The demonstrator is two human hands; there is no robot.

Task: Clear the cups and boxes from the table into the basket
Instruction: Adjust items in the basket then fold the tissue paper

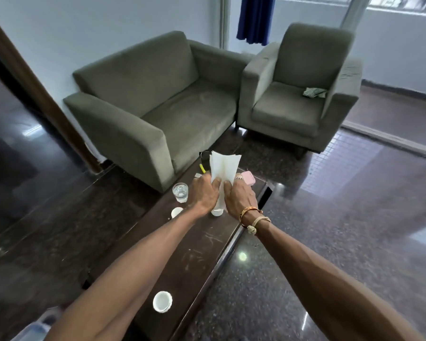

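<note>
Both my hands hold a white paper napkin [223, 168] upright above the dark table [182, 254]. My left hand [205, 193] grips its left side and my right hand [240, 196] grips its right side. Below the napkin stands a white cup [217, 212], partly hidden. Another small white cup [176, 212] sits to the left, beside a clear glass of water [180, 192]. A third white cup [162, 301] stands near the table's close end. A pink box [248, 179] lies behind my right hand. No basket can be made out for sure.
A yellow pen [203, 168] and a small white item lie at the table's far end. A green two-seat sofa [153, 107] and a green armchair [300, 94] stand beyond. A bluish-white object [38, 327] shows at the lower left corner. Polished dark floor surrounds the table.
</note>
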